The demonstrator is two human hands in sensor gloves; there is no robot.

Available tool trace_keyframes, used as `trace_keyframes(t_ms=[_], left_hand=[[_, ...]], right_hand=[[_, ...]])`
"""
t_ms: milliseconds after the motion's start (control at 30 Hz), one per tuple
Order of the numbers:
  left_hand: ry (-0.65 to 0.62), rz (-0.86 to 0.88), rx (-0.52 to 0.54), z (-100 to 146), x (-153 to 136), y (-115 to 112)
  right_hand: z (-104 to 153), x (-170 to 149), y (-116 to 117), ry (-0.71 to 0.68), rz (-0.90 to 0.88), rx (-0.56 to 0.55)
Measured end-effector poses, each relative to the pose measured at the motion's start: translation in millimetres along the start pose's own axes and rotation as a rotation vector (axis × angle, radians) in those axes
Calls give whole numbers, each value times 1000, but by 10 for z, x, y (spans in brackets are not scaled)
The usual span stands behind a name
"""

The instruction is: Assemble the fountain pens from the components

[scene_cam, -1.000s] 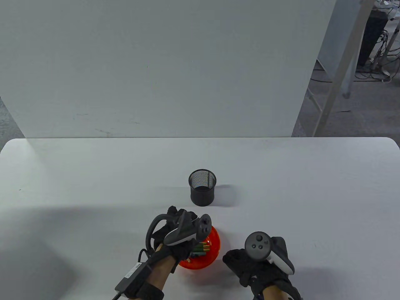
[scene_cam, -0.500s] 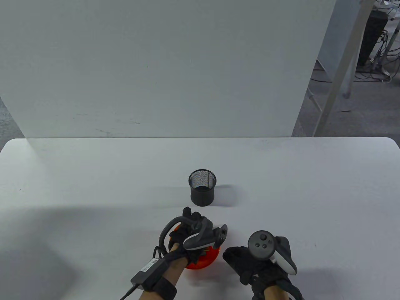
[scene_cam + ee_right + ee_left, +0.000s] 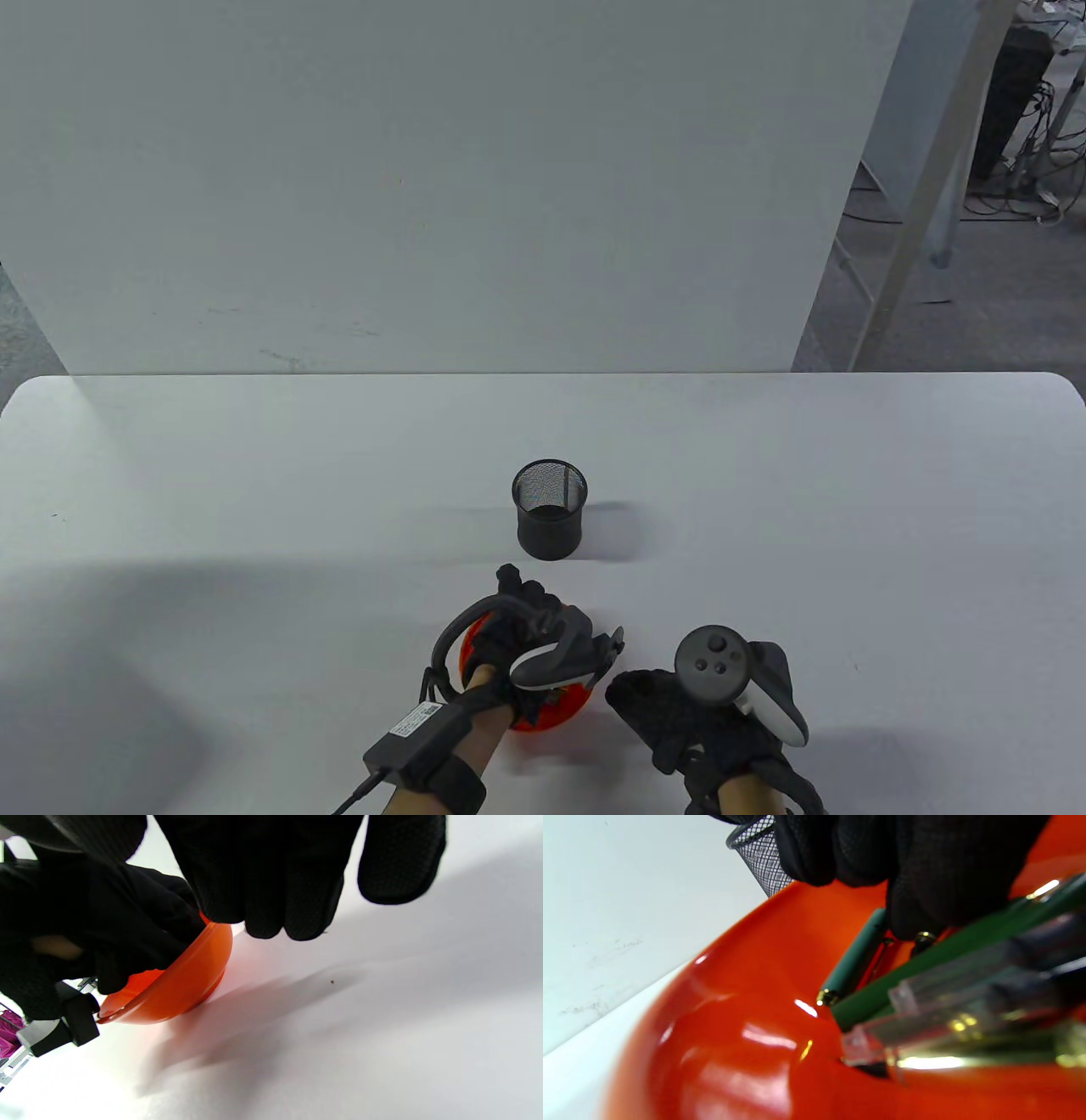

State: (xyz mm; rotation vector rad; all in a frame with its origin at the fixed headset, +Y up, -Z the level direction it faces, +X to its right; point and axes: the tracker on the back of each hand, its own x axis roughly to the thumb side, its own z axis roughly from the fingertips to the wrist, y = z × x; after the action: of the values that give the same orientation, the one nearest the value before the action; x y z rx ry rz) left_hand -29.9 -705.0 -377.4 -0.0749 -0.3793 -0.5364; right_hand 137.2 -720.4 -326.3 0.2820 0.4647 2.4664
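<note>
The table view looks down and forward from the person's side, taking in the whole white surface (image 3: 254, 475), the mesh cup (image 3: 550, 509) mid-frame and a white panel (image 3: 424, 187) behind; both hands enter at its bottom edge. The left wrist view sits very close inside the orange bowl (image 3: 721, 1035), tilted, with green pen parts (image 3: 925, 963) blurred by nearness; the right wrist view looks low across the surface, seeing the same bowl from outside; all three share that bowl.

Looks like lab or test room: plain white worktop (image 3: 254, 475), white board wall (image 3: 424, 170) behind, grey floor, tangled cables (image 3: 1031, 182), metal frame (image 3: 920, 195).
</note>
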Motion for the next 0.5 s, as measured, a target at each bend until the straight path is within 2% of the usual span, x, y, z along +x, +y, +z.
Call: trace_keyframes(t_ms=[500], left_hand=[[-12, -33, -77, 28, 53, 33]], right_hand=[[0, 2, 1, -15, 1, -1]])
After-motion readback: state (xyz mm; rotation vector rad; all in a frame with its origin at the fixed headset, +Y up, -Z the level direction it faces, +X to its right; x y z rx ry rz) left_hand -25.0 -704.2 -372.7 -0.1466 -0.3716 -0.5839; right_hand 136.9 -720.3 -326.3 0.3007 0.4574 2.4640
